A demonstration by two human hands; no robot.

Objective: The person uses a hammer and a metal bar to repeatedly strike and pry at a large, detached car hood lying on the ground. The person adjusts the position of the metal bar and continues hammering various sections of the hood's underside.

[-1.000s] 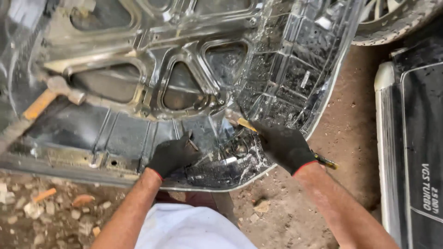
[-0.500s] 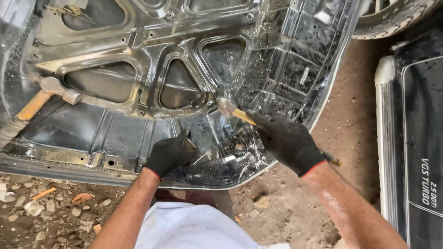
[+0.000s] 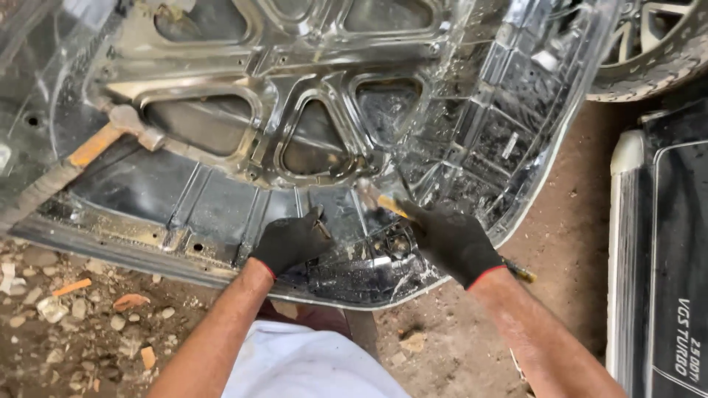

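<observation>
The chisel-like hand tool (image 3: 383,203) with a yellow handle is gripped in the right hand (image 3: 453,239), the gloved fingers wrapped tight round it; its metal tip points up and to the left, onto the crumpled sheet metal at the near edge of the upturned car bonnet (image 3: 221,191). The handle's butt shows past the wrist on the right. Half a second ago the tip stood higher, lifted over the buckled patch; a second ago it lay low against the metal. Now it has come down again to the same spot, so the hand appears to be working the tool repeatedly on that one dent, which looks much as it did.

The left hand (image 3: 291,243), also in a black glove, stays pressed on the panel just left of the tool, fingers bent and resting on the metal, holding nothing loose; it has hardly moved across the three views.

Farther left, a hammer (image 3: 110,133) with a wooden shaft lies on the bonnet, well apart from both hands and unmoved. Far right is a tyre (image 3: 649,51); right of the bonnet is a black body panel (image 3: 671,243). Rubble lies on the dirt floor (image 3: 74,309) near left.
</observation>
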